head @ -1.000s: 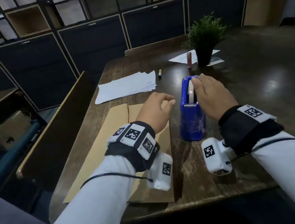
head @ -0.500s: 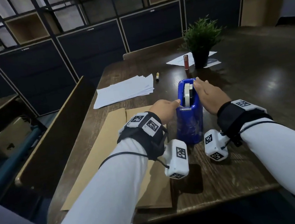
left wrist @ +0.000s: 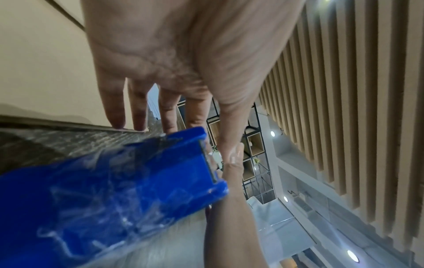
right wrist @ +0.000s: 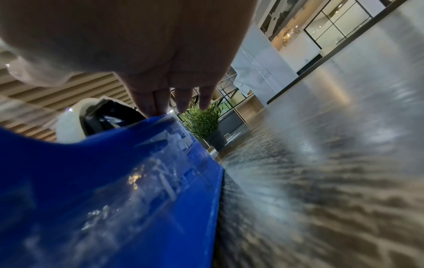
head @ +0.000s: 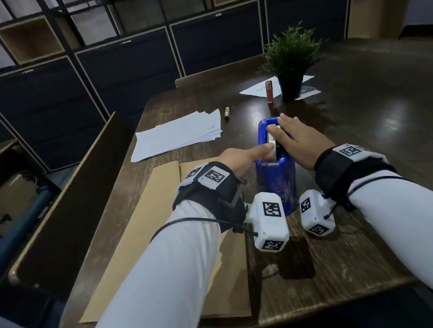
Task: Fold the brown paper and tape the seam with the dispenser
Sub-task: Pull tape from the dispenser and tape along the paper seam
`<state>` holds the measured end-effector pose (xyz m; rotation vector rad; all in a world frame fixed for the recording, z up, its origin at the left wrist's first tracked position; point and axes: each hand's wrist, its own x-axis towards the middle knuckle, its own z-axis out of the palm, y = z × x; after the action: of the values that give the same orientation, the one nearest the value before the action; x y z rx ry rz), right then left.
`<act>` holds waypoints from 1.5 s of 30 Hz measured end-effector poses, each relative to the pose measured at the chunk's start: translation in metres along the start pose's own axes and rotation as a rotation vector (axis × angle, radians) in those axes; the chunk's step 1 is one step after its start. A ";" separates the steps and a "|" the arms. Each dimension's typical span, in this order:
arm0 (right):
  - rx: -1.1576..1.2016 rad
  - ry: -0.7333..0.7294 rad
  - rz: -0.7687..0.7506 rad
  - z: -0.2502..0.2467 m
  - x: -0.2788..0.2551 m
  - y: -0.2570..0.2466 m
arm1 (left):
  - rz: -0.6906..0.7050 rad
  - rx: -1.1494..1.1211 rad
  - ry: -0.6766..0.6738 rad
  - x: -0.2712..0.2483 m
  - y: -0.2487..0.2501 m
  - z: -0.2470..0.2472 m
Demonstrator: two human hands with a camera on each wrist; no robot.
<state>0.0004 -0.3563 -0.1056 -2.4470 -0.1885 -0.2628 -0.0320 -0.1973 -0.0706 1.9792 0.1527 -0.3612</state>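
Brown paper (head: 148, 240) lies flat on the dark wooden desk (head: 377, 169) under the left forearm, with a lengthwise crease showing near its far end. Just to its right stands the blue tape dispenser (head: 276, 183), upright, holding 1 white roll of tape (head: 274, 144) in its top cradle. The left hand (head: 240, 160) reaches in from the left, its thumb laid on the roll and its other fingers (left wrist: 140, 110) straight, gripping nothing. The right hand (head: 298, 144) rests on the dispenser's right side, fingers relaxed and extended along the rim, thumb on the roll. Black-and-white square marker tags sit on both wrist bands; no writing on them can be read. Farther back lie a stack of white sheets (head: 178, 136), a marker pen (head: 227, 112), a red tube (head: 269, 92) and a potted plant (head: 290, 61) standing on a paper with handwriting too small to read.
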 end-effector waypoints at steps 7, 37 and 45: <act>-0.029 0.007 -0.015 -0.002 0.002 0.005 | -0.004 -0.131 0.029 -0.001 0.000 0.005; -0.034 0.017 -0.003 0.001 0.007 0.010 | 0.084 -0.151 -0.089 -0.022 -0.027 -0.003; -0.054 0.019 0.007 0.003 0.006 0.008 | 0.249 0.038 -0.054 -0.023 -0.031 -0.003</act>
<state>0.0082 -0.3605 -0.1114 -2.4976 -0.1665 -0.2911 -0.0618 -0.1800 -0.0887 1.9961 -0.1356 -0.2566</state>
